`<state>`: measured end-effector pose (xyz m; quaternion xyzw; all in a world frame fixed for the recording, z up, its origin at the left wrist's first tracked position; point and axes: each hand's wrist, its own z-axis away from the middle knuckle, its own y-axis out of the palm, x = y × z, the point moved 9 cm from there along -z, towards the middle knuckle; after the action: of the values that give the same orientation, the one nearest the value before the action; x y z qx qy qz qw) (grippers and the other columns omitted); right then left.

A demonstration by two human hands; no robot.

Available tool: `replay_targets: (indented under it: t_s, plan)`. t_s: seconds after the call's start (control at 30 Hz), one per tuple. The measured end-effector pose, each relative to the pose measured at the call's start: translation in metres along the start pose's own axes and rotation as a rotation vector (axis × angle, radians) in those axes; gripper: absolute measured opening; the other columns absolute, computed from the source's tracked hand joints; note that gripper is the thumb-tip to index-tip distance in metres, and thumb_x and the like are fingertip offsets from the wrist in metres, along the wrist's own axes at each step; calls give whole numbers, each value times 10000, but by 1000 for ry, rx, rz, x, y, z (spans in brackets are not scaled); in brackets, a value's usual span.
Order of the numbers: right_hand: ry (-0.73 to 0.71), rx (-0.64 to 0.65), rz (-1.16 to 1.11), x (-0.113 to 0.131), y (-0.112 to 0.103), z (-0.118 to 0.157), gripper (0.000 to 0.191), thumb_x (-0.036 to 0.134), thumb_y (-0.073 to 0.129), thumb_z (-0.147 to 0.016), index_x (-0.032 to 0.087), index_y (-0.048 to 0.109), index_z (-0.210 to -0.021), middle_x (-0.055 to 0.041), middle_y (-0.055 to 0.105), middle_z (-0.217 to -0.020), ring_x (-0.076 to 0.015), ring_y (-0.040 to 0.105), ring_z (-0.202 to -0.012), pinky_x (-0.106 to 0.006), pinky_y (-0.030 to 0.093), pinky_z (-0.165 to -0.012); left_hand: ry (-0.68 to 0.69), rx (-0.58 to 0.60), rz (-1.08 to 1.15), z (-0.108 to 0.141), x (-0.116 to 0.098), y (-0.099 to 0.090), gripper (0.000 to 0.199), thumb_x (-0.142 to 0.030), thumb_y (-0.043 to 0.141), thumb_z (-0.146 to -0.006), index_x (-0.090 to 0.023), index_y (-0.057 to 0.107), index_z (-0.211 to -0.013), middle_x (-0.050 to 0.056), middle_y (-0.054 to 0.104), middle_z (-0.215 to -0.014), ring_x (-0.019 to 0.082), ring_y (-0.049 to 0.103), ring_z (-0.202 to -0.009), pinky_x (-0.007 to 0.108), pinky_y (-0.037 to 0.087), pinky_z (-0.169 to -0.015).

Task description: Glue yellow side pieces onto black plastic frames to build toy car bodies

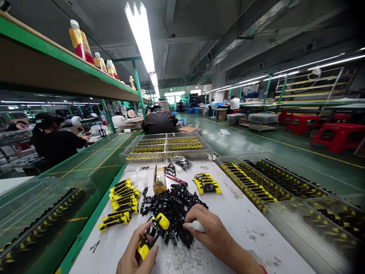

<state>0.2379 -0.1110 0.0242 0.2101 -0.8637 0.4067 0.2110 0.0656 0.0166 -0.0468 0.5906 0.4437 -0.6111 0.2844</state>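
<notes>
- Factory floor, manual assembly by the look of it.
- Just ahead of and between left hand [139, 249] and right hand [211, 230]: heap of small black parts [173, 207] on a white work surface [239, 217].
- Beyond left hand: yellow-and-black pieces [124, 199] lined up, same pattern repeated.
- Right of right hand: clear divided trays [296, 228], rows of similar pieces. Batch quantities.
- Farther ahead: person in a dark top [160, 121], bent forward. Well left of left hand: person in black [58, 140] at another bench.
- Overhead: strip light [142, 38], metal ducting [230, 51].
- Far right, beyond the trays: red stools [339, 135], green floor [239, 139] with yellow marking.
</notes>
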Motion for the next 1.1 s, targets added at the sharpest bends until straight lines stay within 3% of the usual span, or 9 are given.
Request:
replay_targets:
  t_s: [0.07,0.23,0.47,0.6,0.73,0.87,0.97,1.1]
  plan:
    - [36,-18,-36,-3,-2,-2,65,211,528,-866,194,548,-807,-20,579,-797,-129,551,-718,-235,435,-648,-112,0,160,3,10,-2,731,-568,729,-588,-208,512,-1186,22,654,-786,161,588,-597,234,481,-512]
    - [97,-9,-44,-8,3,-5,139,281,530,-868,195,554,-761,-13,581,-752,-134,551,-687,-248,443,-630,-243,57,357,10,20,8,707,-469,816,-515,-159,543,-1089,51,682,-740,152,600,-574,223,466,-493]
    - [297,-5,-91,-29,4,-4,184,369,569,-834,205,570,-751,22,566,-652,-116,511,-565,-222,425,-507,-318,136,452,10,32,34,715,-455,778,-610,-131,487,-1177,15,637,-703,146,626,-569,213,477,-489]
    - [325,45,-120,-31,7,-6,206,398,561,-844,206,575,-771,23,560,-638,-108,486,-523,-210,402,-448,-308,168,487,10,29,44,651,-407,737,-688,-108,473,-1202,56,641,-821,163,651,-645,278,550,-607]
    - [253,97,-52,-18,7,-11,181,378,570,-853,215,579,-776,15,579,-677,-117,532,-583,-218,450,-521,-295,186,558,12,20,40,596,-365,720,-738,-117,479,-1224,99,652,-953,179,668,-762,321,561,-748]
    - [94,94,-9,5,9,-14,92,283,573,-864,223,577,-794,-1,598,-754,-128,570,-683,-229,478,-613,-312,198,679,14,20,37,508,-388,612,-842,-125,480,-1256,128,660,-1005,223,661,-926,385,533,-872]
    - [-41,90,21,21,18,-9,32,211,566,-862,220,581,-834,-20,606,-789,-135,587,-721,-231,490,-635,-323,195,746,14,24,37,452,-399,550,-882,-138,503,-1247,129,655,-1027,241,630,-1015,408,525,-891]
    - [-193,137,114,33,37,4,109,158,513,-873,208,607,-898,-50,619,-825,-134,605,-727,-222,495,-630,-327,204,717,15,25,37,469,-427,541,-880,-155,511,-1261,123,662,-1003,247,619,-1038,387,530,-864]
